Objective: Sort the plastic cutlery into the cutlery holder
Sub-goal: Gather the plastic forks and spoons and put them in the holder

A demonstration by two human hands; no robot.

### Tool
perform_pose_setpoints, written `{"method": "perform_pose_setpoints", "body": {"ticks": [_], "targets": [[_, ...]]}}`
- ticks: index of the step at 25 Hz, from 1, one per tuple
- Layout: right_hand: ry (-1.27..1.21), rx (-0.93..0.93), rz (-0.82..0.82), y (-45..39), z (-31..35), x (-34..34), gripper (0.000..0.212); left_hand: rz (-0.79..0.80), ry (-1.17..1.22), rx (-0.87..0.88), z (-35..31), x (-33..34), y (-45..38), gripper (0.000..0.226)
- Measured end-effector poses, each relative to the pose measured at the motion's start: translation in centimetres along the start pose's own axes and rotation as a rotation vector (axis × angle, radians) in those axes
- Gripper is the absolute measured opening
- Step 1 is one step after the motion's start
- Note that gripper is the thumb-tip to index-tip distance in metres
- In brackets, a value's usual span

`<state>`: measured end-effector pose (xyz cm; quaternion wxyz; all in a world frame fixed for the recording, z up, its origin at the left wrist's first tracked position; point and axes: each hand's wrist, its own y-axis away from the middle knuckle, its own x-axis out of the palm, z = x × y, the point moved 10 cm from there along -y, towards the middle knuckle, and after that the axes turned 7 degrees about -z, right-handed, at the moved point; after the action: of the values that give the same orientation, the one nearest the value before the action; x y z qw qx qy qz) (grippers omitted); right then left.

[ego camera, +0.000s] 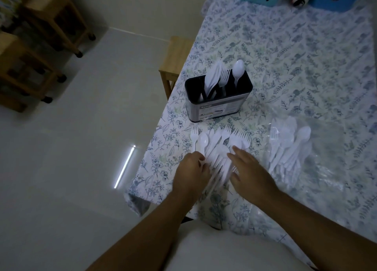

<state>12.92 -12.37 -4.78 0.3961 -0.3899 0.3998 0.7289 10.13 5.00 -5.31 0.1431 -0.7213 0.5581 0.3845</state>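
While left hand [191,168] pinches cutlery pile [219,146], right hand [247,168] rests flat.

My table [306,52], covered with a leaf-print cloth, fills the right of the frame. Glossy pale floor [81,148] at left shows a bright streak of reflected light [124,166]. Wooden shelving on castors [40,42] stands upper left; a wooden stool [176,54] sits against the table edge. Lighting dim
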Motion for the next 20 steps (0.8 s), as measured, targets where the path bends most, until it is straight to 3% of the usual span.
{"method": "perform_pose_setpoints", "body": {"ticks": [3,7,12,17,20], "targets": [[0.070,-0.043,-0.060,-0.1,0.9,-0.5,0.064,-0.008,0.001,-0.034,0.2,-0.4,-1.0,0.025],[0.111,-0.250,0.078,-0.4,4.4,2.0,0.064,-0.028,0.013,-0.050,0.4,-1.0,-1.8,0.012],[0.081,-0.076,-0.026,-1.2,1.6,0.5,0.061,-0.071,-0.101,0.004,0.0,-1.7,-2.5,0.008],[0.117,-0.299,0.020,-0.5,3.5,1.3,0.055,-0.016,-0.167,-0.045,-0.2,-0.8,-2.8,0.029],[0.089,-0.198,0.007,-0.6,2.0,1.1,0.049,0.031,-0.247,-0.055,-0.3,-0.2,-2.9,0.043]]}}
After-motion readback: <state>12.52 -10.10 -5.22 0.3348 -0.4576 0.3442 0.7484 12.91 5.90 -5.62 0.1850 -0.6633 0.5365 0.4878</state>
